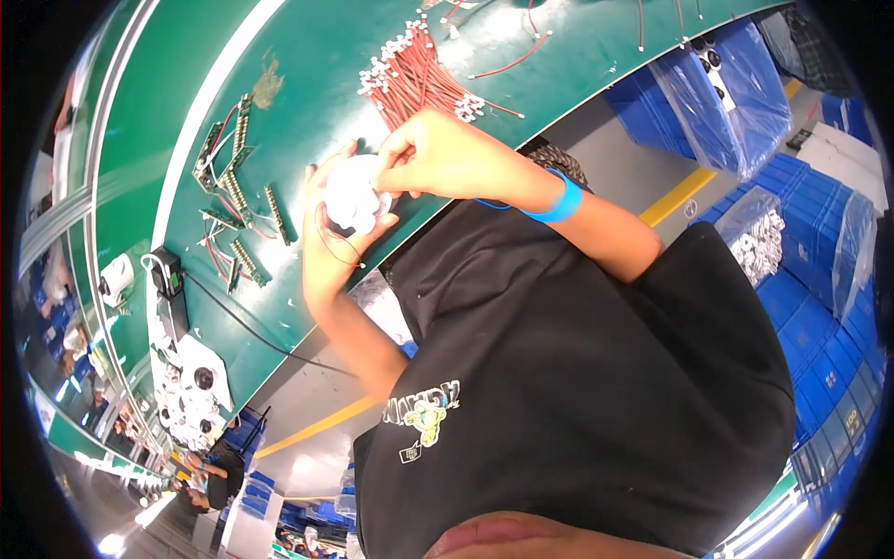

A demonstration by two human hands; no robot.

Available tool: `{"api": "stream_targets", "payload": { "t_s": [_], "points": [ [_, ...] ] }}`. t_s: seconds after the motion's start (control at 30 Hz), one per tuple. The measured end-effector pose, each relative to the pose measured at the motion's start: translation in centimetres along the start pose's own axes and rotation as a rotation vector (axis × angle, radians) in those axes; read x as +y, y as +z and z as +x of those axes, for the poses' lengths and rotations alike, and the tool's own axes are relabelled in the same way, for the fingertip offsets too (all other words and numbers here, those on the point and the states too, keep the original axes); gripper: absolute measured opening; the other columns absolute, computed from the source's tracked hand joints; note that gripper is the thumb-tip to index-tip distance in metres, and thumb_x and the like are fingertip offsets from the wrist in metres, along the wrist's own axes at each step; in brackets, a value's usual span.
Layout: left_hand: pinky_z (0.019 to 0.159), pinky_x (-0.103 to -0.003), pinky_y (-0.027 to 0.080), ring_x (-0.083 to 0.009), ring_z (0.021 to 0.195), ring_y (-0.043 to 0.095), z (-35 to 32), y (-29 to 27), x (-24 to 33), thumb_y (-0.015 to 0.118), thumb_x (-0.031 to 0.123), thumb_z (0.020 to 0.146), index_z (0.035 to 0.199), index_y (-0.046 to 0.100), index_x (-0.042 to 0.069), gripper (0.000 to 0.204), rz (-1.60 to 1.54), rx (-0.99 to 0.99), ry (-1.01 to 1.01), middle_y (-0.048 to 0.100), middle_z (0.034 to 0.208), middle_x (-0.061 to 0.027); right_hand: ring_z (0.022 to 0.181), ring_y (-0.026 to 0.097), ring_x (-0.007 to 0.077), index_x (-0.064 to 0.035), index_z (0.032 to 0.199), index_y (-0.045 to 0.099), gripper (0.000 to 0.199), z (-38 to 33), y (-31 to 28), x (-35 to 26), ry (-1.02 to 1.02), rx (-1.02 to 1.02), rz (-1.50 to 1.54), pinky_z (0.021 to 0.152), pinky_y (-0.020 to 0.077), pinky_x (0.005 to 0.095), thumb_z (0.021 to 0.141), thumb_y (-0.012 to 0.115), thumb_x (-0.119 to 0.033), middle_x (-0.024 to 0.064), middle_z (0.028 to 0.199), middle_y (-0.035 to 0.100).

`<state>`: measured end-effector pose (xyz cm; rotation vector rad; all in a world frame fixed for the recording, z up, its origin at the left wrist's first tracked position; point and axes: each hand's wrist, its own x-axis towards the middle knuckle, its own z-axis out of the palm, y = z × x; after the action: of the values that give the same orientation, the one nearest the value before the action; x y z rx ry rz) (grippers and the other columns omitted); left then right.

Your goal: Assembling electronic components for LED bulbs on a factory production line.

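Observation:
My left hand (321,219) is wrapped round a rounded white plastic housing (351,193), holding it just above the green bench. A thin dark wire with a small pale connector (361,265) hangs from the housing over my left wrist. My right hand (433,158), with a blue band on its wrist, reaches in from the right. Its thumb and fingertips are pinched together against the housing's right side. Whatever lies between those fingertips is hidden. Beyond my right hand lies a thick bundle of red wires (414,79) with white connectors.
Narrow green circuit boards (236,191) with red and black wires lie left on the bench (307,56). A black box (166,270) trails a cable across the bench. White parts (203,373) sit at its left end. Blue bins (717,93) stand on the floor to the right.

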<state>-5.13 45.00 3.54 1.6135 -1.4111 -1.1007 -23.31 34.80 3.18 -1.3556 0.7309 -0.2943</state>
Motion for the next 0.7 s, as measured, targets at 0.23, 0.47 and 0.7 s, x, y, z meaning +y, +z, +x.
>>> {"api": "stream_targets", "payload": {
  "t_s": [0.23,0.47,0.7],
  "points": [
    [0.106,-0.036,0.038,-0.0232,0.123,0.051,-0.6,1.9,-0.2,0.087,0.009,0.065,0.14,0.04,0.004,0.089,-0.213,0.164,-0.028,0.05,0.137,-0.0121,0.069,0.06,0.0077,0.0028,0.108,0.067,0.024,-3.1,0.1,-0.7,-0.216,0.111,-0.119,0.066,0.0493,0.0242,0.09,0.063,-0.013,0.0074,0.08,0.069],
    [0.1,-0.034,0.046,-0.0218,0.116,0.056,-1.3,1.3,-0.2,0.085,0.001,0.064,0.137,0.046,0.002,0.082,-0.285,0.297,-0.115,0.055,0.129,-0.0107,0.063,0.057,0.0064,-0.0019,0.112,0.066,0.023,-5.2,-4.3,-2.3,-0.132,0.245,0.253,0.055,0.0455,0.02,0.093,0.059,-0.013,0.0035,0.077,0.066],
    [0.102,-0.036,0.043,-0.0213,0.12,0.053,-1.1,1.5,0.2,0.088,0.008,0.063,0.133,0.048,0.005,0.08,-0.178,0.421,-0.084,0.054,0.13,-0.0088,0.067,0.053,0.0047,-0.0006,0.102,0.068,0.018,-4.5,-7.2,0.8,-0.223,0.545,0.173,0.059,0.0411,0.0192,0.095,0.056,-0.012,0.0002,0.077,0.062]
  ]
}}
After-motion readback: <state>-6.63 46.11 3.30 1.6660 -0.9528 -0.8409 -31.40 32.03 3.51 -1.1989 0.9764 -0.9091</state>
